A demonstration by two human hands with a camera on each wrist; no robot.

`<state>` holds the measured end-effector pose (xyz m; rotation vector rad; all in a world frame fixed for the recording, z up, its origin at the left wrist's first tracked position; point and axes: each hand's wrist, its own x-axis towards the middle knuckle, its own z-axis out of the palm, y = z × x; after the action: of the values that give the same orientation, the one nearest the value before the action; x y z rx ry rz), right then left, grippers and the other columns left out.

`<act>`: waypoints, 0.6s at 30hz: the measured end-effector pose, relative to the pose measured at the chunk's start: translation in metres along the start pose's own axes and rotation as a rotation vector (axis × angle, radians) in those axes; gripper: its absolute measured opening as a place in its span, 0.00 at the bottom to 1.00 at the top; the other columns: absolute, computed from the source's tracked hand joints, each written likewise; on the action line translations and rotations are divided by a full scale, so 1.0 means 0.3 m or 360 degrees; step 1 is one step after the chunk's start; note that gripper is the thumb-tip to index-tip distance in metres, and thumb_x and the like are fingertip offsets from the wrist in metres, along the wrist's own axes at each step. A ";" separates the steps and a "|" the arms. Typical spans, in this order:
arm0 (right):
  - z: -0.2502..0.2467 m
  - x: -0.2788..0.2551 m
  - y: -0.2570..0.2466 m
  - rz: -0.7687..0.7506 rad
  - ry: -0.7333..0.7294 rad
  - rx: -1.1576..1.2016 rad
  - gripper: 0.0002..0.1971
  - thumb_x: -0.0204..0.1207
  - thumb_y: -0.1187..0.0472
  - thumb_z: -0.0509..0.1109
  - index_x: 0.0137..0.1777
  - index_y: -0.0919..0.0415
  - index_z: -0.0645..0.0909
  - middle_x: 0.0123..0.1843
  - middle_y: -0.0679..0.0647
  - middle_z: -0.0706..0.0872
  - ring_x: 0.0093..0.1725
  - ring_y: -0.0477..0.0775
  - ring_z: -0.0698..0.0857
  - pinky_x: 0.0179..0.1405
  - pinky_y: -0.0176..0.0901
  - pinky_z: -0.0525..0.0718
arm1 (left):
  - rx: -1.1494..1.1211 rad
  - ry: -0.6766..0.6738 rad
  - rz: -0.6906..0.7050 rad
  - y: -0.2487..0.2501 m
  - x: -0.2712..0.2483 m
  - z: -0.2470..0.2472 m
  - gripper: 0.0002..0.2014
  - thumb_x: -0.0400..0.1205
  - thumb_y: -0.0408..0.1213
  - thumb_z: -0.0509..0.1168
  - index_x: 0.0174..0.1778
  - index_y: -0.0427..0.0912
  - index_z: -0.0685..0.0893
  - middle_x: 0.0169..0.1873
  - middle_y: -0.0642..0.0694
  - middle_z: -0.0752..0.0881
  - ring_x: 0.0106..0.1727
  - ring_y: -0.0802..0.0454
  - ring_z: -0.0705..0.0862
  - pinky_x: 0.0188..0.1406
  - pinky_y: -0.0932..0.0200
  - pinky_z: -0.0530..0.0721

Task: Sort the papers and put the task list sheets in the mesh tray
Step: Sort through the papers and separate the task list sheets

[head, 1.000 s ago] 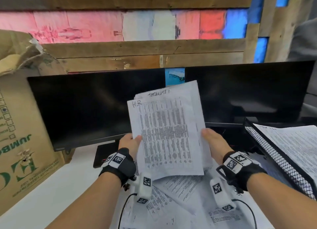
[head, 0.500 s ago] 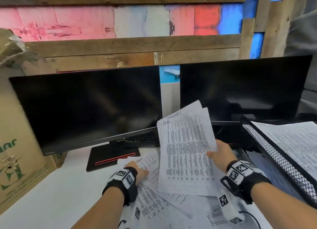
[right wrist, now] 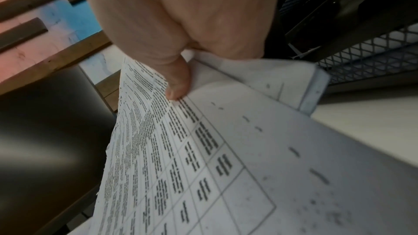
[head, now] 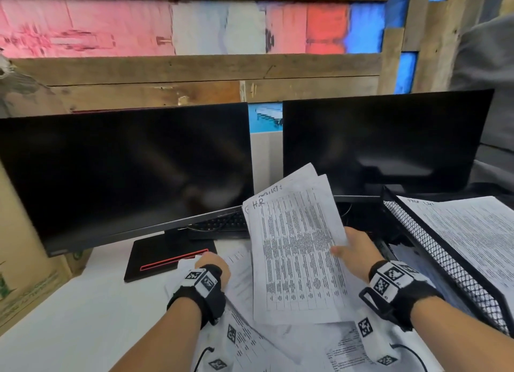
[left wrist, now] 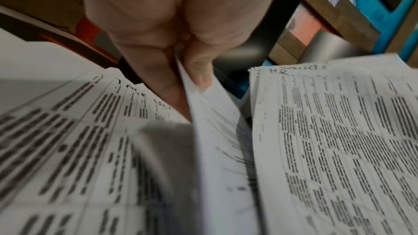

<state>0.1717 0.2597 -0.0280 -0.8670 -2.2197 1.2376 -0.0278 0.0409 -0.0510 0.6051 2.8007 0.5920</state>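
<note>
My right hand (head: 351,249) grips the right edge of a small stack of printed sheets (head: 294,252), thumb on top; the front sheet is marked "H.R". The right wrist view shows the thumb (right wrist: 178,85) pressing that stack (right wrist: 181,149). My left hand (head: 211,263) is down on the loose papers (head: 272,344) spread over the desk. In the left wrist view its fingers (left wrist: 196,71) pinch the edge of one sheet (left wrist: 217,131) from that pile. The black mesh tray (head: 445,263) sits at the right and holds printed sheets (head: 478,232).
Two dark monitors (head: 125,174) (head: 383,143) stand behind the papers, a black keyboard (head: 222,224) under them. The left monitor's base (head: 167,257) lies beside my left hand. A cardboard box (head: 25,266) stands at the far left on the white desk (head: 83,316).
My left hand let go of the held stack and dropped to the papers on the desk. The right hand lowered the stack and tilted it to the right.
</note>
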 end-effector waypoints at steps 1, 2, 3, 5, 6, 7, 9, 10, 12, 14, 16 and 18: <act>-0.011 -0.001 -0.008 -0.0022 0.0025 0.0016 0.18 0.78 0.69 0.69 0.68 0.61 0.78 0.54 0.51 0.86 0.51 0.49 0.84 0.49 0.38 0.80 | -0.0131 0.0093 -0.0016 -0.005 0.000 -0.016 0.15 0.83 0.34 0.62 0.65 0.36 0.83 0.62 0.40 0.84 0.63 0.43 0.83 0.60 0.56 0.83; -0.022 -0.001 -0.013 -0.0041 0.0054 0.0037 0.19 0.78 0.69 0.69 0.68 0.61 0.78 0.54 0.51 0.86 0.53 0.50 0.83 0.53 0.41 0.79 | -0.0274 0.0169 -0.0028 -0.012 0.003 -0.032 0.13 0.82 0.33 0.63 0.60 0.37 0.85 0.59 0.40 0.85 0.61 0.41 0.84 0.59 0.55 0.83; -0.031 -0.003 -0.018 -0.0056 0.0084 0.0064 0.18 0.78 0.68 0.70 0.68 0.62 0.79 0.54 0.51 0.85 0.55 0.51 0.83 0.55 0.43 0.79 | -0.0429 0.0240 -0.0033 -0.019 0.005 -0.049 0.10 0.81 0.32 0.65 0.55 0.39 0.87 0.56 0.41 0.86 0.58 0.40 0.84 0.58 0.55 0.83; -0.042 -0.002 -0.017 -0.0057 0.0144 0.0147 0.17 0.77 0.68 0.70 0.66 0.63 0.80 0.55 0.53 0.86 0.57 0.54 0.84 0.57 0.47 0.80 | -0.0747 0.0362 -0.0012 -0.023 0.005 -0.075 0.05 0.79 0.31 0.67 0.46 0.41 0.88 0.51 0.42 0.88 0.53 0.40 0.85 0.56 0.52 0.85; -0.043 -0.004 -0.016 -0.0048 0.0163 0.0198 0.17 0.77 0.68 0.71 0.66 0.63 0.80 0.57 0.54 0.87 0.57 0.55 0.84 0.60 0.49 0.80 | -0.0888 0.0417 0.0012 -0.019 -0.001 -0.086 0.04 0.78 0.31 0.68 0.43 0.41 0.88 0.48 0.41 0.88 0.51 0.40 0.86 0.55 0.51 0.85; -0.041 -0.007 -0.017 -0.0045 0.0178 0.0250 0.18 0.77 0.67 0.71 0.67 0.63 0.80 0.60 0.55 0.87 0.59 0.56 0.84 0.64 0.52 0.79 | -0.1018 0.0463 0.0041 -0.013 -0.012 -0.098 0.04 0.78 0.30 0.68 0.42 0.41 0.88 0.47 0.41 0.88 0.51 0.40 0.86 0.54 0.49 0.86; -0.034 -0.013 -0.021 -0.0010 0.0200 0.0398 0.19 0.77 0.67 0.71 0.68 0.64 0.80 0.63 0.57 0.86 0.60 0.57 0.84 0.68 0.56 0.78 | -0.1267 0.0532 0.0081 0.001 -0.040 -0.124 0.04 0.78 0.30 0.67 0.41 0.41 0.87 0.43 0.42 0.87 0.50 0.40 0.86 0.53 0.45 0.86; -0.029 -0.015 -0.026 0.0015 0.0206 0.0482 0.19 0.78 0.67 0.70 0.68 0.64 0.79 0.64 0.56 0.85 0.60 0.57 0.84 0.67 0.55 0.78 | -0.1372 0.0558 0.0096 0.005 -0.051 -0.135 0.05 0.78 0.30 0.67 0.38 0.43 0.87 0.42 0.43 0.87 0.49 0.40 0.86 0.53 0.44 0.87; -0.021 -0.015 -0.042 0.0053 0.0227 0.0643 0.19 0.79 0.68 0.69 0.70 0.65 0.78 0.63 0.55 0.85 0.59 0.57 0.83 0.64 0.52 0.77 | -0.1547 0.0571 0.0120 0.003 -0.070 -0.151 0.07 0.76 0.33 0.67 0.33 0.46 0.86 0.40 0.44 0.88 0.48 0.40 0.87 0.52 0.42 0.87; -0.019 -0.013 -0.066 0.0066 0.0247 0.0777 0.19 0.80 0.69 0.68 0.70 0.66 0.77 0.64 0.58 0.84 0.60 0.60 0.83 0.63 0.53 0.78 | -0.1750 0.0497 0.0141 -0.009 -0.086 -0.159 0.06 0.73 0.35 0.68 0.32 0.46 0.87 0.42 0.41 0.89 0.49 0.38 0.88 0.50 0.38 0.88; -0.021 -0.015 -0.096 0.0064 0.0255 0.0852 0.18 0.80 0.69 0.67 0.71 0.67 0.77 0.65 0.61 0.84 0.61 0.63 0.83 0.65 0.57 0.79 | -0.1992 0.0438 0.0148 -0.015 -0.098 -0.169 0.08 0.76 0.31 0.67 0.33 0.45 0.86 0.47 0.36 0.88 0.51 0.36 0.88 0.48 0.36 0.88; -0.026 -0.017 -0.120 0.0048 0.0230 0.0927 0.17 0.81 0.70 0.65 0.70 0.67 0.77 0.65 0.61 0.83 0.62 0.64 0.83 0.66 0.58 0.78 | -0.2104 0.0424 0.0150 -0.011 -0.110 -0.182 0.06 0.80 0.29 0.65 0.40 0.40 0.85 0.50 0.33 0.87 0.53 0.36 0.87 0.51 0.37 0.87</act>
<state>0.1695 0.2463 0.0065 -0.7214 -1.5996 1.6545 -0.0152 0.0054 0.0006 0.3321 1.8611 2.2959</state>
